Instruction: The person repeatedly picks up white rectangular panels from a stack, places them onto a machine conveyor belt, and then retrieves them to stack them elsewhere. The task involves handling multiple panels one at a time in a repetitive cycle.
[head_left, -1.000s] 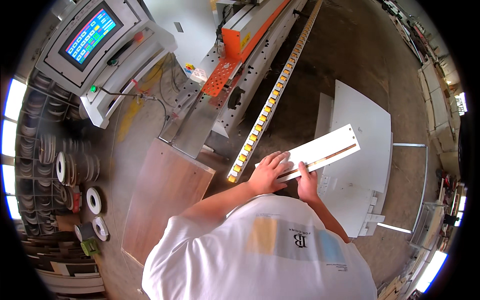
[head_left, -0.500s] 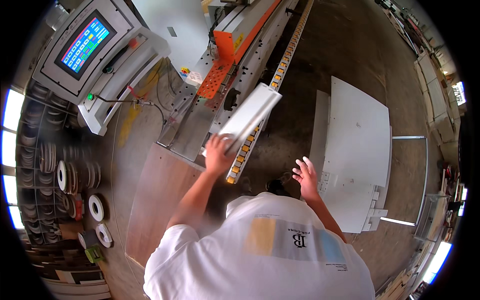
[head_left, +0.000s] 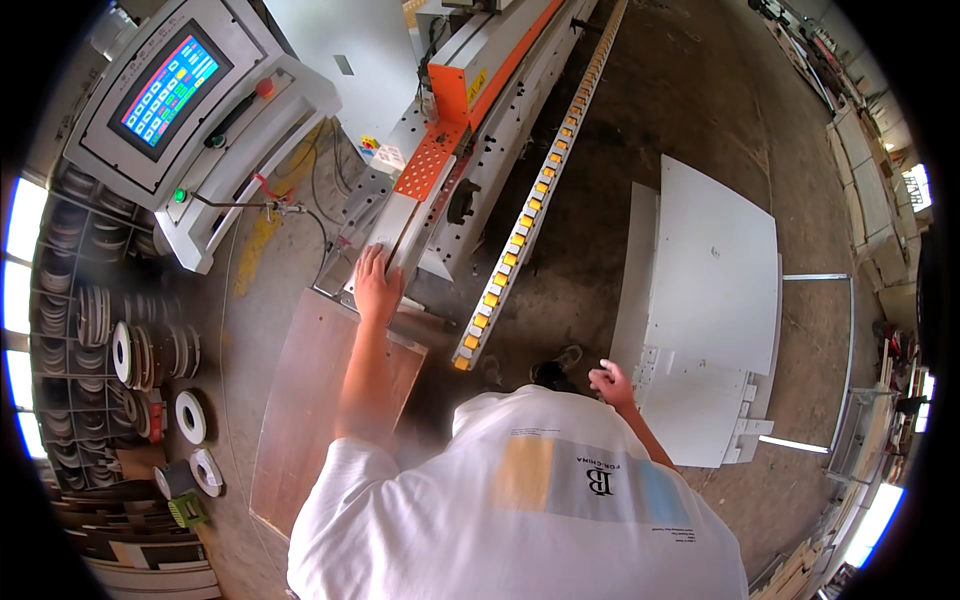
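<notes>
A narrow white panel (head_left: 398, 220) lies along the infeed table of an orange and grey machine, its far end by the perforated orange guard (head_left: 428, 172). My left hand (head_left: 377, 287) rests on the panel's near end, fingers stretched forward and thumb along its right side. Part of that end is hidden under the hand. Held low on the right, my right hand (head_left: 612, 383) has loosely bent fingers and nothing visible in it. Closest to it is a stack of white panels (head_left: 710, 300).
Left of the machine stands a control console (head_left: 175, 90) with a lit screen. A yellow-roller rail (head_left: 515, 245) runs along the machine's right. A brown board (head_left: 310, 400) lies at the near left, beside racks with banding rolls (head_left: 192, 415).
My left hand has moved left with the white panel, which went from tilted over the roller rail to flat on the machine's table. My right hand has dropped lower, its fingers more bent.
</notes>
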